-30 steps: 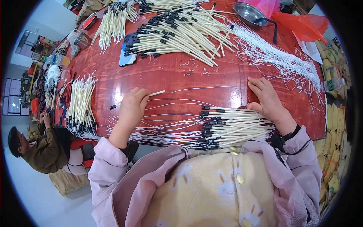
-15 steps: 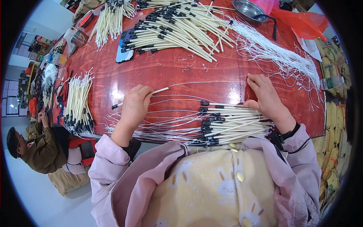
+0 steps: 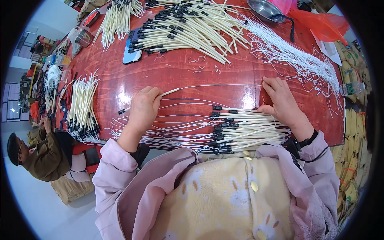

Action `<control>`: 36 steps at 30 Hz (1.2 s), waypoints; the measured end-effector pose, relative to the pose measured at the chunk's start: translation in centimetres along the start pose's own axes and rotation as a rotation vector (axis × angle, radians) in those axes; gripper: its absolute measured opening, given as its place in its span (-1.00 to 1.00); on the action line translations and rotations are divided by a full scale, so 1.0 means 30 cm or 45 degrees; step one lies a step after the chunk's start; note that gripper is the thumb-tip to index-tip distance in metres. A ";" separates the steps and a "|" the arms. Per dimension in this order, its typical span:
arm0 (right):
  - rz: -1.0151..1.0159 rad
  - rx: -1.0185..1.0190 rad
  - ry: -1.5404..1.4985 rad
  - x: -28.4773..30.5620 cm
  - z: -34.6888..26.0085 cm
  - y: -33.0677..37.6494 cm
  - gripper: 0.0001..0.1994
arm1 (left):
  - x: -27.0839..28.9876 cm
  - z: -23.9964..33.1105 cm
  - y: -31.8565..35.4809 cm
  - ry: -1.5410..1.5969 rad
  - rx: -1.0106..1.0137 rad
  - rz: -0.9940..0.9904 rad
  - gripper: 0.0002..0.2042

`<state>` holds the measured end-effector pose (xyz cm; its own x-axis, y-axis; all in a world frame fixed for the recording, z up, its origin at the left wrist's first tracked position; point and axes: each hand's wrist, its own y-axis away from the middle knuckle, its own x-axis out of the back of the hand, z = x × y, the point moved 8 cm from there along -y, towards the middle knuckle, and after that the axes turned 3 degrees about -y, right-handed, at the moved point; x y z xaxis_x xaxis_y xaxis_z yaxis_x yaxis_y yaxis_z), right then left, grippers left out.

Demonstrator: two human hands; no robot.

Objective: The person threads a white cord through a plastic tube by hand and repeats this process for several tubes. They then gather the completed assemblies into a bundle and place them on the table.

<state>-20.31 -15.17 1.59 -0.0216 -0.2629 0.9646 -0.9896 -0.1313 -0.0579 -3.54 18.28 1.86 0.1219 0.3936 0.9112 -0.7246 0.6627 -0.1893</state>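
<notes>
My left hand grips a cream stick with a black tip on the red table. A thin white string runs from that stick to my right hand, whose fingers pinch the string's end. Just below my right hand lies a row of cream sticks with black ends, their white strings trailing left under my left wrist.
A big heap of cream sticks lies at the far side, with a phone, a metal bowl and loose white strings. Another stick bundle is at the left edge. A seated person is lower left.
Both hands stay almost in place. The stick in my left hand has slid a little along the string, and the string now lies pulled straighter between the hands.
</notes>
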 end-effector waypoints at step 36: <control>0.031 -0.075 0.020 0.000 -0.016 -0.021 -0.19 | 0.000 0.009 -0.005 -0.017 0.032 0.004 -0.94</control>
<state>-19.75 -14.63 1.73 -0.0473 -0.2502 0.9670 -0.9954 -0.0689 -0.0665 -3.61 18.01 1.98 0.1106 0.3866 0.9156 -0.7415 0.6455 -0.1830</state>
